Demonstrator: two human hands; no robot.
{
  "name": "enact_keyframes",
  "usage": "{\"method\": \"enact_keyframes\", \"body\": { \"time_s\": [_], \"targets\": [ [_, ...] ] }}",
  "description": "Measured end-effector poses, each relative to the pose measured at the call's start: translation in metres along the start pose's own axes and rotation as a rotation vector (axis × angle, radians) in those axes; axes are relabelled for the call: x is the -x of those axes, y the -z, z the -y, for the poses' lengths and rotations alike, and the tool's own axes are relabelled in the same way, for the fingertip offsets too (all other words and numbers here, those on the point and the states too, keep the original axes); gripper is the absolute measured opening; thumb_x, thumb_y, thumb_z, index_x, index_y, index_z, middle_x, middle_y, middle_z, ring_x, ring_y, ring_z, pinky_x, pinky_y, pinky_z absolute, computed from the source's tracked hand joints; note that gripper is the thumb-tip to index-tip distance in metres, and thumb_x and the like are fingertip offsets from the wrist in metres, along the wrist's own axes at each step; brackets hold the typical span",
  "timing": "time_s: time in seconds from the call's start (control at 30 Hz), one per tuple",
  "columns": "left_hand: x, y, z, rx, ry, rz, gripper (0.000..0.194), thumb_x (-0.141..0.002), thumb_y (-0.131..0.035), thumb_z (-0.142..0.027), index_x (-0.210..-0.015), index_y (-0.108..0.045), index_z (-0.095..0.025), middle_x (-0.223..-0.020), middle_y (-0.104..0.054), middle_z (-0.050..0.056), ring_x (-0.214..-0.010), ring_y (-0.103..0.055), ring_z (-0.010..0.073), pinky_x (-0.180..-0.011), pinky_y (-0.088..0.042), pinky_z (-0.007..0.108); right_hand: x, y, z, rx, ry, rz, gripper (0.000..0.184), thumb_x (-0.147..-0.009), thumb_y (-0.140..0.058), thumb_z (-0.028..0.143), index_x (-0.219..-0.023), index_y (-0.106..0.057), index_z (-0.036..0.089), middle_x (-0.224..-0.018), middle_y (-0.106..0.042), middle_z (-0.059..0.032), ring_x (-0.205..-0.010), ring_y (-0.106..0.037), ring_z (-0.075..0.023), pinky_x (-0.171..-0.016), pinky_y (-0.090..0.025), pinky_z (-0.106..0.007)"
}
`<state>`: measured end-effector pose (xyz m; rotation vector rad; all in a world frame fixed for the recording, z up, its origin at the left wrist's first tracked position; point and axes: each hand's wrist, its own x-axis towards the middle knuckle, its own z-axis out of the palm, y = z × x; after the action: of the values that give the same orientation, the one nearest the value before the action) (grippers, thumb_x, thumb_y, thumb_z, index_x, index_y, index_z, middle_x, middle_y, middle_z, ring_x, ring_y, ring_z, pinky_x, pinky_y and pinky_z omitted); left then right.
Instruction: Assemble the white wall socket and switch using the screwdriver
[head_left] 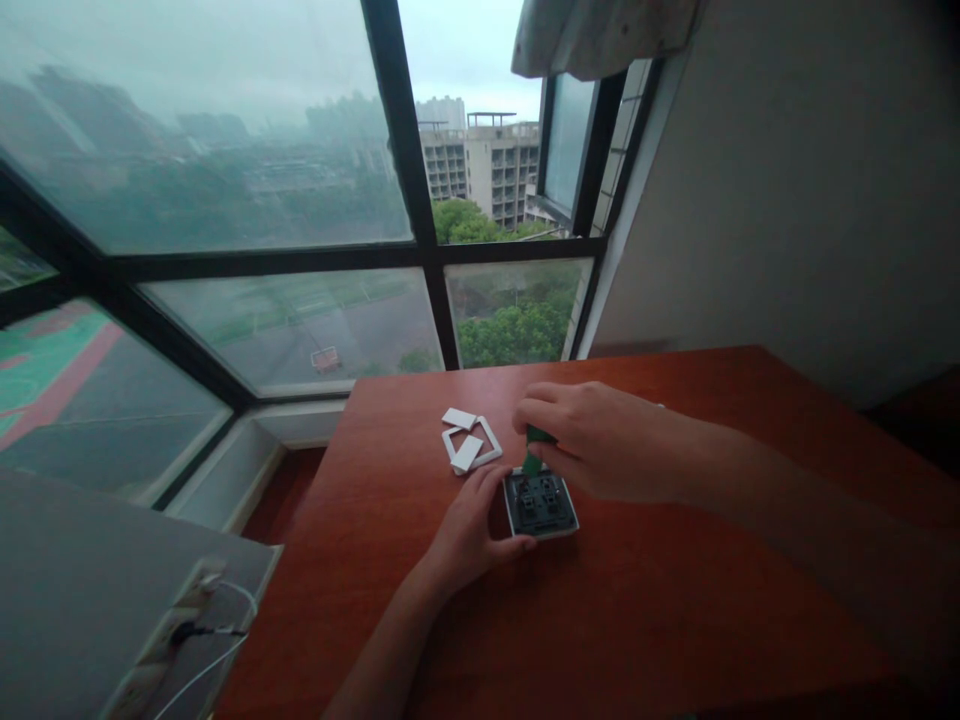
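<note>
A wall switch with a white rim lies on the table, its dark inner mechanism facing up. My left hand grips it along its left side, with the thumb at the near edge and the fingers at the far left corner. Above its far edge, my right hand is closed round a small green tool, whose lower end points down at the mechanism. The tool's tip is too small to make out, and I cannot tell its exact kind.
Beyond my left hand lie a white square frame and two white rocker plates, one resting across the frame. The reddish wooden table borders a window. Plugged-in cables hang at the lower left.
</note>
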<state>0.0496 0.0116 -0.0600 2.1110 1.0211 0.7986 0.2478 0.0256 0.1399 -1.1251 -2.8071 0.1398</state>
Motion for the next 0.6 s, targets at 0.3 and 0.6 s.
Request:
{"method": "enact_keyframes", "body": {
  "time_s": [0.3, 0.6],
  "targets": [
    [0.0014, -0.0002, 0.0001, -0.027, 0.004, 0.003, 0.084, -0.066, -0.082, -0.032, -0.138, -0.038, -0.024, -0.14, -0.044, 0.014, -0.132, -0.04, 0.0327, -0.111, -0.034, 0.05, 0.0041, -0.0009, -0.0036, -0.048, -0.015, -0.015, 0.013, -0.089, -0.047, 0.017, -0.095, -0.058, 0.015, -0.095, -0.063, -0.0078, -0.08, -0.058, -0.0183, -0.07, -0.038, -0.029],
    [0.0, 0.0003, -0.0015, -0.015, 0.001, 0.0, 0.083, -0.066, -0.083, -0.03, -0.137, -0.04, -0.024, -0.139, -0.045, 0.014, -0.132, -0.04, 0.0327, -0.11, -0.035, 0.05, 0.0044, -0.0028, -0.004, -0.048, -0.026, -0.008, 0.013, -0.089, -0.048, 0.017, -0.094, -0.059, 0.014, -0.094, -0.063, -0.0083, -0.081, -0.058, -0.0184, -0.069, -0.039, -0.029]
  ]
}}
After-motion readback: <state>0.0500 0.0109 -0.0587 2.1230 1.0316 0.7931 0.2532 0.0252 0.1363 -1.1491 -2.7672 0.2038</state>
